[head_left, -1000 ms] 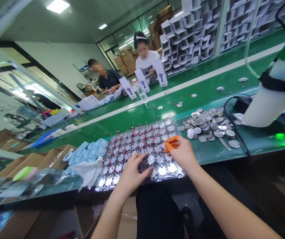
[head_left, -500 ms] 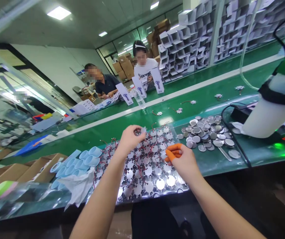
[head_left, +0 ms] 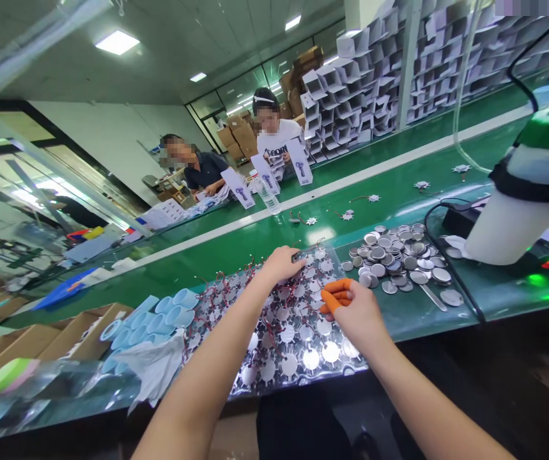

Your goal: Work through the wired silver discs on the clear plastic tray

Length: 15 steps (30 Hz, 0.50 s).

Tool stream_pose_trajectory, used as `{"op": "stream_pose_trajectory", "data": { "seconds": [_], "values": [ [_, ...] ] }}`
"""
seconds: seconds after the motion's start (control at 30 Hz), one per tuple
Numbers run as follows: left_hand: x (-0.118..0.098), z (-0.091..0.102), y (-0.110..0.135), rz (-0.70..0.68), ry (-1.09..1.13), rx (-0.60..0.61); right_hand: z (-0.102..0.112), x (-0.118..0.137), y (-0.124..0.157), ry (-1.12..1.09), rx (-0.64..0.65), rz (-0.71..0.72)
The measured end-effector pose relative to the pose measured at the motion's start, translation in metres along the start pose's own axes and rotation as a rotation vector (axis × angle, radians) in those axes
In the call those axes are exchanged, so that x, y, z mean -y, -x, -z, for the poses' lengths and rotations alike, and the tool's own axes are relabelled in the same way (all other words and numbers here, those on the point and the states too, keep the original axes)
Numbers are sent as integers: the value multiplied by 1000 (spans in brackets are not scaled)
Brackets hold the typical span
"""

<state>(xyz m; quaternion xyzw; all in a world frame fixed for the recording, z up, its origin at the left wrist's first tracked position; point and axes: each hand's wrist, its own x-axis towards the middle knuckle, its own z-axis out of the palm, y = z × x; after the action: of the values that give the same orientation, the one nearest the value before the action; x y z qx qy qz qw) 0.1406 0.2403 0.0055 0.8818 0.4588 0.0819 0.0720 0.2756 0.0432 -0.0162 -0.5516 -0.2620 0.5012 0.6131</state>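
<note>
My left hand (head_left: 284, 264) reaches over the far part of a clear plastic tray (head_left: 303, 378), its fingers curled down among the parts. Whatever lies between those fingertips is hidden. Rows of round silvery disc parts (head_left: 311, 359) with small tabs and red-black wires fill the tray. At the tray's right side is my right hand (head_left: 358, 310), with orange finger covers on some fingers. Its fingers are pressed together close to a disc part; I cannot make out what is in them. A pile of loose metal discs (head_left: 392, 252) lies to the right of this hand.
Light blue cups (head_left: 178, 306), a white cloth (head_left: 152, 364) and cardboard boxes (head_left: 70, 332) stand at left. A white cylinder (head_left: 499, 223) and black cable (head_left: 451, 275) are at right. Behind, several wired parts (head_left: 347, 215) and a bottle (head_left: 267, 193) rest on green surfaces. Two co-workers sit opposite.
My left hand has moved right and down toward the tray; the small pale piece it pinched no longer shows. A small grey thing now shows on the green belt. My right hand has barely moved.
</note>
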Motion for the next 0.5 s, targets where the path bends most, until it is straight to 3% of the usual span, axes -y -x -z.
{"op": "stream_pose_trajectory", "data": {
  "seconds": [0.13,0.3,0.4,0.5],
  "values": [
    [-8,-4,2,-22,-15,-84,0,-4,-1,-2,-4,19],
    [-15,14,5,-23,61,-268,-1,-2,-2,10,-7,26],
    [-21,27,26,-3,148,-378,-1,-2,-2,7,-1,22],
    [-28,32,65,39,328,-466,-1,-4,-2,4,3,18]
  ]
}}
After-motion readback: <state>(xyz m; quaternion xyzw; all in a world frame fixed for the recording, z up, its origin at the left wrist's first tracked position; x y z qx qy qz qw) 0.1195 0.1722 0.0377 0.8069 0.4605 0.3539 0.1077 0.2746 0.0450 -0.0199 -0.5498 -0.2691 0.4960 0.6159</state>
